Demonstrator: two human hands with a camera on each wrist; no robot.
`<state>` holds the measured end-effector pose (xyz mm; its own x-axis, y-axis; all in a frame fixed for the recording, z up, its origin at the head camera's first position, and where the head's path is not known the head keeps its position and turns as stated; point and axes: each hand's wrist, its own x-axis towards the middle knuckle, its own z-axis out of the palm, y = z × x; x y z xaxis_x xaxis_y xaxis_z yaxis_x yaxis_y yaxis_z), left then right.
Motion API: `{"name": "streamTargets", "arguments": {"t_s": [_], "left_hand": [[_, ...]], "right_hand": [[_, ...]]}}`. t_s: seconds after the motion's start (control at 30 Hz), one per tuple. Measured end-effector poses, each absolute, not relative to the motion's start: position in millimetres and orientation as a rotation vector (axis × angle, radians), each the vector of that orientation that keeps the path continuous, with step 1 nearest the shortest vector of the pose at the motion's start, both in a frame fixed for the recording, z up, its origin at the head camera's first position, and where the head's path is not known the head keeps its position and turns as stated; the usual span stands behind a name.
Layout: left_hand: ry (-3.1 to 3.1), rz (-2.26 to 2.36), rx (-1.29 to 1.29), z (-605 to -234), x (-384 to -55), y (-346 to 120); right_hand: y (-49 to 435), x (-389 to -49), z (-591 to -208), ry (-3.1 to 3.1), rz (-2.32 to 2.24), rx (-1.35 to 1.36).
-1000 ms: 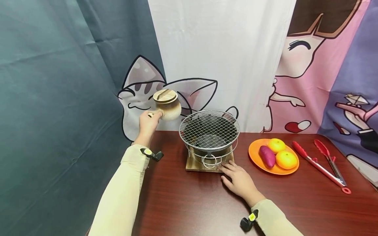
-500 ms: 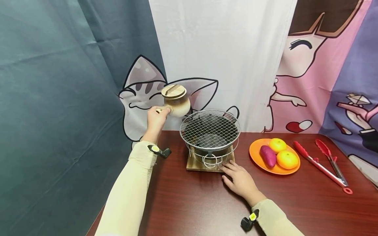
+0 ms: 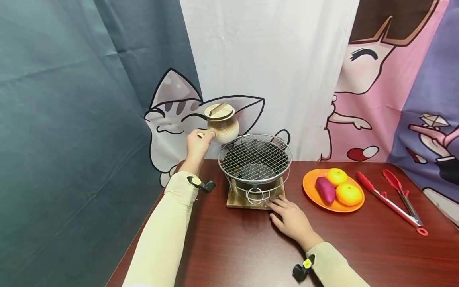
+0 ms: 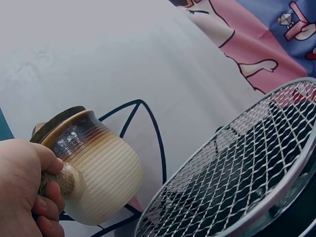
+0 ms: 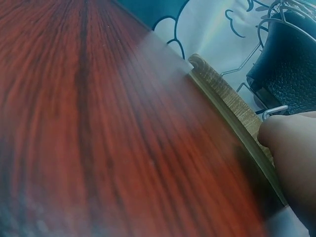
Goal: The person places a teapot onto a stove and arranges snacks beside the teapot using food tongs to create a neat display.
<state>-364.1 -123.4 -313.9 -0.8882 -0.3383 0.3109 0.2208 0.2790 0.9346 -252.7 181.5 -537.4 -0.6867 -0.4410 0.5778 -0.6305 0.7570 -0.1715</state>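
My left hand [image 3: 199, 146] grips the side handle of a small ribbed ceramic teapot [image 4: 106, 177], brown at the top and cream below, with a round wooden lid [image 3: 219, 112]. The pot is held in the air at the left rim of a round wire grill mesh [image 3: 255, 157]. That mesh lies on a dark charcoal stove [image 3: 258, 185] in a wire frame, which stands on a wooden board [image 3: 236, 202]. My right hand [image 3: 291, 220] lies with its fingers extended, fingertips at the board's front right corner; in the right wrist view only part of it shows.
Right of the stove, an orange plate [image 3: 312, 191] bears a purple sweet potato [image 3: 325, 190] and two mandarins [image 3: 348, 194]. Red-tipped tongs [image 3: 391, 205] lie farther right on the dark red table [image 3: 229, 247]. A printed curtain [image 3: 287, 79] hangs close behind the stove.
My left hand has carried the teapot to the right, from left of the stove up to the mesh's left rim. The right hand has stayed at the board.
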Motion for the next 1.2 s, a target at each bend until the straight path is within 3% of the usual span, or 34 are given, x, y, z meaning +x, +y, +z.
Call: {"name": "streamTargets", "arguments": {"t_s": [1.2], "left_hand": [[-2.181, -1.695, 0.0, -336.1, -376.2, -88.5]], "right_hand": [[180.9, -250.8, -537.7, -2.428, 0.482, 0.798]]}}
